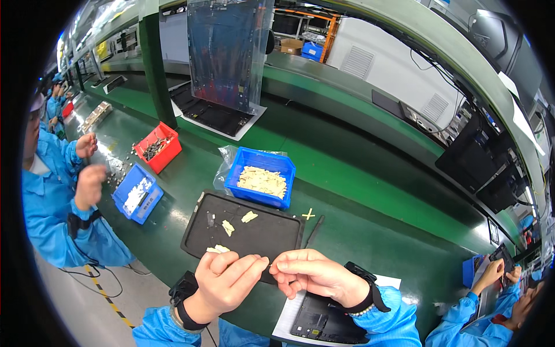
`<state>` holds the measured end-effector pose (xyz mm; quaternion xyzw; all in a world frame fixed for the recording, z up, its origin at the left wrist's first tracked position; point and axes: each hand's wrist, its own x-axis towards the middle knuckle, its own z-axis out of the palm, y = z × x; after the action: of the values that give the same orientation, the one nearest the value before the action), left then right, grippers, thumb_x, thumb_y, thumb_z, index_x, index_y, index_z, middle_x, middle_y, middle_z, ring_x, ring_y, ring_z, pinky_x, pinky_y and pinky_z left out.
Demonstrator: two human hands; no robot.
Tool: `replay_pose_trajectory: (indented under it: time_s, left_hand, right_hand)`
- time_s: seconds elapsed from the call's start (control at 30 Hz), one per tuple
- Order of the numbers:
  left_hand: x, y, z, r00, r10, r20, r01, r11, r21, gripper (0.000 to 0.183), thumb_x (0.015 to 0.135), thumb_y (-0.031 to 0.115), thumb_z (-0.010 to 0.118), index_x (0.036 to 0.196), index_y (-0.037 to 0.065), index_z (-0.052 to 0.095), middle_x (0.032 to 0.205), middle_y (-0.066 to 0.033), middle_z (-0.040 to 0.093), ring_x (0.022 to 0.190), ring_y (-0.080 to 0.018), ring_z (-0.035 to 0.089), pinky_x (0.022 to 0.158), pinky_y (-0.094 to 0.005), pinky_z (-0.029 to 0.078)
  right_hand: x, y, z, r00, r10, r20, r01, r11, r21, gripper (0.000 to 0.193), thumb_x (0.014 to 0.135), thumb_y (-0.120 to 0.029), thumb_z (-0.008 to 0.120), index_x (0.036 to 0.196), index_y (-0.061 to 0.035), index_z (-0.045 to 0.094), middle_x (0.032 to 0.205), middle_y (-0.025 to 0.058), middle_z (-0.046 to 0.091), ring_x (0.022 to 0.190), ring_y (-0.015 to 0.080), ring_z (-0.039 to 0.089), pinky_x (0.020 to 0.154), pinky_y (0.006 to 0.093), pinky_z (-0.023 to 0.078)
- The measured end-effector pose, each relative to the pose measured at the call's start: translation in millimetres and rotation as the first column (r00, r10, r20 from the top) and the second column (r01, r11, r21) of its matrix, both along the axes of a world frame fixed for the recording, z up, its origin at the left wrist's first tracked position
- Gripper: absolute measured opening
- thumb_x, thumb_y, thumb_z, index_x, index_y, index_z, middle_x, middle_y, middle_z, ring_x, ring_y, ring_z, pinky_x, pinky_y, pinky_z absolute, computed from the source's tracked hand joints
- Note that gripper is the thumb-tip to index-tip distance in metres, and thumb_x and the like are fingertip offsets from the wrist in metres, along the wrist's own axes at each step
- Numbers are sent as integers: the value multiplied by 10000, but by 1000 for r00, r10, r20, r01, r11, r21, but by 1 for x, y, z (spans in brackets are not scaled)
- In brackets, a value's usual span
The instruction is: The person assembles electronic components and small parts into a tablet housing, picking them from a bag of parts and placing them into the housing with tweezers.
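Note:
My left hand (228, 283) and my right hand (315, 273) meet fingertip to fingertip over the near edge of a black tray (263, 225). Both are pinched closed; whatever small thing lies between the fingers is too tiny to make out. A few pale yellow pieces (228, 228) lie on the tray, some beside my left knuckles. Behind the tray stands a blue bin (290, 179) filled with similar pale yellow pieces (263, 181). Under my right wrist, a flat black panel (326, 321) rests on a white sheet (284, 324).
A dark pen-like tool (315, 231) and crossed yellow strips (309, 214) lie right of the tray. To the left are a red bin (167, 155) of small parts and another blue bin (151, 202). Co-workers in blue sit on both sides. A film-covered panel (225, 58) stands behind.

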<state>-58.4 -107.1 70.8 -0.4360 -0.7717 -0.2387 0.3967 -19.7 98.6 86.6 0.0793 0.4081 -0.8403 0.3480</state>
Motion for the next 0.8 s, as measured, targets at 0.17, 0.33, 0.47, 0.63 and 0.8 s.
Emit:
replay_pose_trajectory:
  time_s: [0.17, 0.33, 0.47, 0.63, 0.8]
  left_hand:
    - [0, -1, -3, 997, 9, -82, -13, 999, -48, 325, 626, 194, 658, 941, 150, 726, 900, 74, 650, 718, -109, 493, 583, -251, 347]
    - [6, 2, -3, 1000, -7, -24, 6, 997, -73, 308, 600, 100, 739, 905, 131, 715, 882, 58, 656, 746, -145, 505, 624, -286, 390]
    - [2, 1, -3, 821, -283, 496, 103, 928, 359, 216, 712, 16, 709, 926, 37, 712, 844, -25, 672, 740, -179, 549, 666, -295, 439]
    - [-14, -19, 16, 840, -169, 516, -82, 900, 429, 228, 742, -67, 684, 963, -14, 706, 802, -93, 672, 728, -217, 583, 676, -309, 455]
    - [-8, -8, 18, 807, -183, 561, -26, 939, 343, 223, 762, -39, 692, 982, -10, 705, 796, -110, 677, 696, -221, 585, 674, -308, 459]
  right_hand:
    - [0, -4, -2, 999, -6, 32, 7, 1000, -23, 129, 923, -151, 600, 949, -25, 605, 771, 51, 613, 628, 162, 620, 588, 274, 519]
    - [0, -5, -6, 999, -32, -8, 32, 999, 33, 100, 920, -132, 592, 925, -32, 600, 759, 53, 617, 626, 149, 615, 595, 269, 513]
    - [-2, -4, -6, 977, 21, -215, 33, 970, 242, 86, 912, -118, 588, 916, -34, 606, 744, 49, 614, 631, 121, 601, 607, 247, 487]
    - [-31, 15, 15, 909, -27, -417, 194, 911, 365, 78, 886, -106, 606, 886, -29, 610, 687, 32, 596, 623, 103, 577, 600, 238, 464]
    - [-61, 19, 25, 894, -49, -445, 215, 919, 331, 109, 890, -140, 607, 867, -34, 608, 670, 31, 589, 572, 116, 572, 539, 239, 453]
